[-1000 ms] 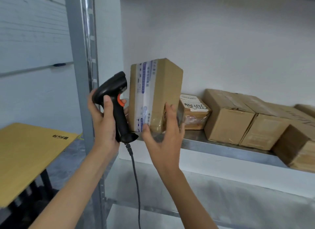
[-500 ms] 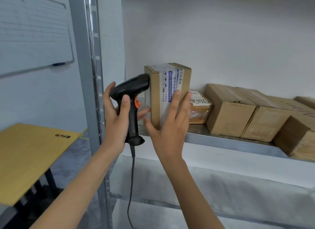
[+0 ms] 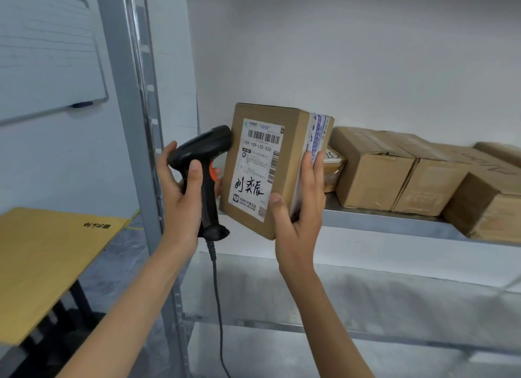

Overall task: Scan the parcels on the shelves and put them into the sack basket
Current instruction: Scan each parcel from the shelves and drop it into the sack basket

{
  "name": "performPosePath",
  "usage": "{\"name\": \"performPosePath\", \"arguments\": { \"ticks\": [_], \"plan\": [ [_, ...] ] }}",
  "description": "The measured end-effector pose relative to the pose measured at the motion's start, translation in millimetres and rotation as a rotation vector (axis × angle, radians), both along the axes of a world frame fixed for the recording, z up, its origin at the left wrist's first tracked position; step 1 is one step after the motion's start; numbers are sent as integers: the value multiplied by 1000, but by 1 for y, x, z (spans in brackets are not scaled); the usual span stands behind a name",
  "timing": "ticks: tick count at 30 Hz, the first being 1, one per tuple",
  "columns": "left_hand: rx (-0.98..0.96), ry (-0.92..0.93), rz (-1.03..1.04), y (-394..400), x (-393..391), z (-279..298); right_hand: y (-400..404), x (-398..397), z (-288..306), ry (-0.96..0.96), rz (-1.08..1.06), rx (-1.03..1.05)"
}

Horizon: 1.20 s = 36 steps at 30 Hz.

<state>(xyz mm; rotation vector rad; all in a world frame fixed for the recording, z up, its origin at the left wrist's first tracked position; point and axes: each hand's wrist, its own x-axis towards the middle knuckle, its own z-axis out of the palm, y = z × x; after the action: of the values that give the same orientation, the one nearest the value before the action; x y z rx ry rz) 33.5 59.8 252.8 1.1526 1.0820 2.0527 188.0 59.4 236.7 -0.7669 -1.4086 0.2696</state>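
- Head view: the right hand [image 3: 298, 208] holds a cardboard parcel [image 3: 270, 169] at the front edge of the metal shelf [image 3: 380, 222], thumb on the front face near the lower corner and fingers wrapped round the taped right side, so this grip is clamped on the parcel.
- The parcel stands upright but tilted, its lower right corner hanging past the shelf edge; whether its base rests on the shelf I cannot tell.
- A white shipping label [image 3: 258, 166] with barcodes and black handwriting faces the camera.
- The left hand [image 3: 180, 197] is closed round the handle of a black barcode scanner [image 3: 205, 166], a finger beside the orange trigger; the scanner's head sits just at the parcel's left edge.
- A dark cable [image 3: 217, 293] hangs down from the scanner's base.
- To the right on the same shelf sits a small taped package [image 3: 334, 166] just behind the held parcel, then a row of plain brown boxes [image 3: 394, 174].
- A grey upright post [image 3: 132, 124] frames the shelf on the left.
- Left of the post are a yellow table [image 3: 48, 259] and a whiteboard [image 3: 48, 53] on the wall.
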Motion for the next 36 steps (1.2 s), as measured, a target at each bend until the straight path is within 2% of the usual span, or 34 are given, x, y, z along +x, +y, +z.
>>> {"name": "performPosePath", "arguments": {
  "ticks": [6, 10, 18, 22, 28, 31, 36],
  "plan": [
    [28, 15, 10, -26, -6, -21, -26, 11, -20, 13, 87, -17],
    [-9, 70, 41, -48, -4, -56, -51, 18, -54, -81, 110, -114],
    [-178, 77, 171, -91, 15, -143, -96, 15, -132, -202, -8, -223],
    [-244, 97, 133, -100, 22, -173, -106, 19, -166, -129, 0, -397],
    [-325, 13, 21, -109, 36, -208, -112, 38, -213, 68, -44, -590],
    [-349, 13, -71, -114, 36, -219, -112, 53, -226, 27, -110, -604],
    [-358, 148, -137, -118, 54, -220, -110, 64, -235, -89, -197, -628]
  ]
}}
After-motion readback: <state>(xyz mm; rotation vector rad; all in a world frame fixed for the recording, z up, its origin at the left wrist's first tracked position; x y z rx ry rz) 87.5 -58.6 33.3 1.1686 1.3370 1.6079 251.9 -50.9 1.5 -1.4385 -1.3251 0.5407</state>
